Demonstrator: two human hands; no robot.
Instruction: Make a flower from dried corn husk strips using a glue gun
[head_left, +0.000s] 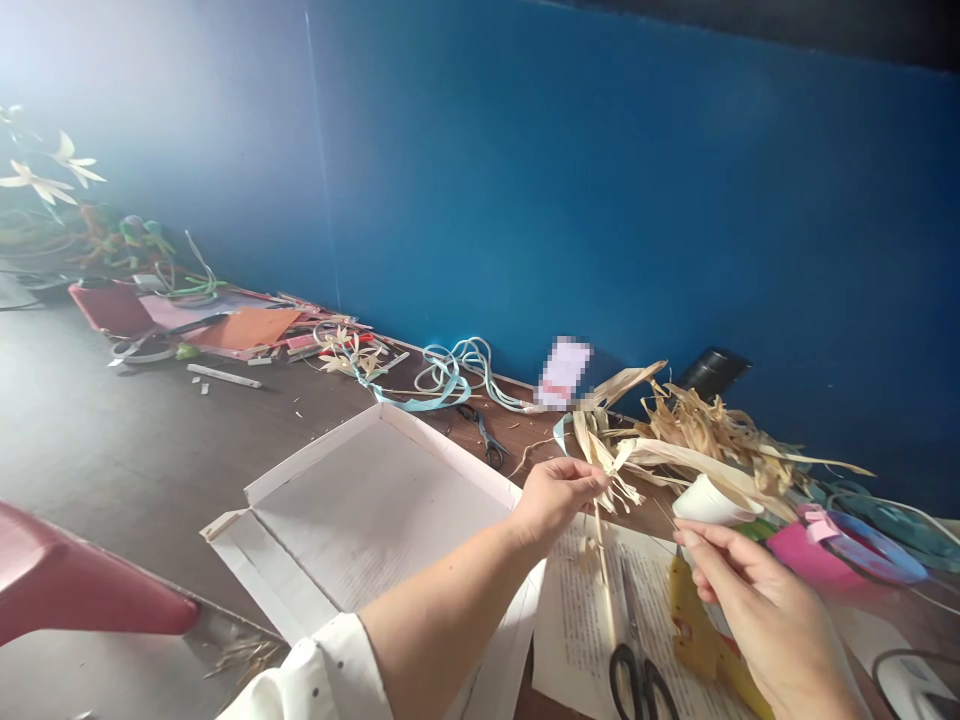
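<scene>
Far left, cream star-shaped flowers (37,183); near left, a smooth pink-red plastic piece (82,580), cut by the frame edge. Next, flat orange paper (251,327) on the far side of the dark tabletop (300,415). Centre: a shallow white cardboard tray (360,510), small dark scissors (484,437) just beyond its far right edge. The left hand (556,497), in from a dotted white sleeve (322,670), pinches a cream dried-husk flower (621,490) by its base, right of the tray; a thin straw-coloured stem (604,585) runs nearward below. Under it, a printed paper sheet (570,625) bearing black-handled scissors (641,685) and, to their right, a yellow glue gun (694,630). Beyond, tan dried husks (690,430) in a heap. Farther right, the right hand (765,605), thumb and forefinger together, seemingly on a fine strand; too thin to be sure. Far right, a magenta container (810,555).
</scene>
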